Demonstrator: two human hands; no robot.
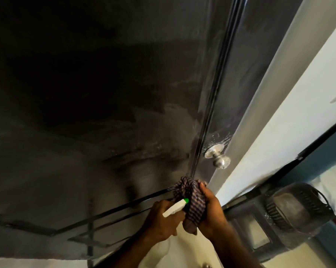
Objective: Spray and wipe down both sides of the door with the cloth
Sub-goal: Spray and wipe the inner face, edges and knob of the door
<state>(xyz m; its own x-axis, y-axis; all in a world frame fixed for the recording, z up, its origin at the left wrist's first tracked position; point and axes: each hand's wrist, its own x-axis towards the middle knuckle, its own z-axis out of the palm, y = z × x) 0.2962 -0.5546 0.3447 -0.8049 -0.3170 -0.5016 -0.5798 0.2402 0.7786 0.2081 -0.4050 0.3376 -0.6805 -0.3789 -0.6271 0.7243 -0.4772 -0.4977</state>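
Note:
A dark glossy door point(105, 93) fills most of the view, with wet streaks and droplets across it and a silver round knob point(220, 159) near its right edge. My left hand point(161, 219) grips a white spray bottle point(174, 207) with a green nozzle tip, which points at the cloth. My right hand point(211, 211) holds a bunched checked cloth point(190, 198) against the door just below the knob. The bottle's body is hidden under my left hand.
A pale door frame and white wall point(279, 122) run along the right. A dark slatted basket point(296, 207) sits at the lower right, next to a blue surface. A pale floor shows at the bottom.

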